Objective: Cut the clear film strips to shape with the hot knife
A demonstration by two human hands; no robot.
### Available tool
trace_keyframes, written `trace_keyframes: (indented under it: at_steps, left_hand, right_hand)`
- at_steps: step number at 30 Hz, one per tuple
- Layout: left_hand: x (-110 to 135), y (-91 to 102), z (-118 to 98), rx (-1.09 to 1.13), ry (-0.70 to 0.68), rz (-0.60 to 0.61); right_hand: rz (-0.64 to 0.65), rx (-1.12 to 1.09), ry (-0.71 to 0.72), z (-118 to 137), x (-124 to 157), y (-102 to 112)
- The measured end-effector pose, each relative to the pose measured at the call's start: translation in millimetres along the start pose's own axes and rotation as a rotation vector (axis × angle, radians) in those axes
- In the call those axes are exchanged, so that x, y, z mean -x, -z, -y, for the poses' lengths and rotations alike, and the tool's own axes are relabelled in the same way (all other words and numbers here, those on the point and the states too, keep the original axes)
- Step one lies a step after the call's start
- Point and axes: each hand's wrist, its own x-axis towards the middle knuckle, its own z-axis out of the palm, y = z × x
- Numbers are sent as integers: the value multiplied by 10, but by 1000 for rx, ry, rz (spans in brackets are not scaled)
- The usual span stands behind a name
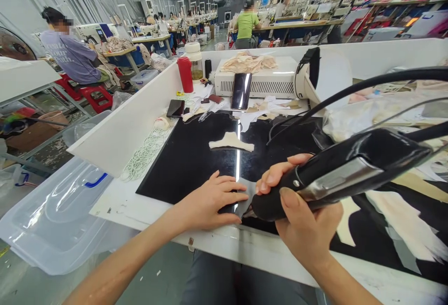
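My right hand [297,211] is closed around a black corded hand tool [350,169], its tip pointing down at a small dark piece [245,197] on the black mat [189,155]. Beside that tip my left hand [210,202] lies flat, fingers stretched out, pressing on the piece near the table's front edge. A cream fabric cut-out [231,142] lies farther back on the mat, apart from both hands. The tool's black cable [350,91] arcs away to the right.
A white machine box [280,85] with cream pieces on top stands at the back, a phone [241,91] leaning on it. A red bottle [185,74], another phone [175,108] and rubber bands [143,153] lie left. A clear plastic bin [52,216] sits lower left. Other people work at far tables.
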Motion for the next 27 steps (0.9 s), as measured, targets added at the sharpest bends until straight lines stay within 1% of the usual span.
trace_keyframes:
  at_steps: [3,5,7,10,13,18,27]
  left_hand:
    - [14,11,4,-2,-3,0]
    - [14,31,3,-8,-1,-7]
    - [-3,52,-3,-19,9,-34]
    - [-75,54,-16,-32,16,-83]
    - [-187,8,-23,-50,-11,-81]
    - [-310,-81,0,-116,-7,-34]
    - [-303,-106,16,-152,7,-22]
  right_hand:
    - [20,-19,-15,10,-20,26]
    - [9,-12,3,35,-79,62]
    - [-62,13,54,67,-177,107]
    - [-205,41,126,90,-349,169]
    - [-276,57,141,63,-461,206]
    - [-257,55,151,-24,-464,219]
    - [-206,88,134,-121,-436,243]
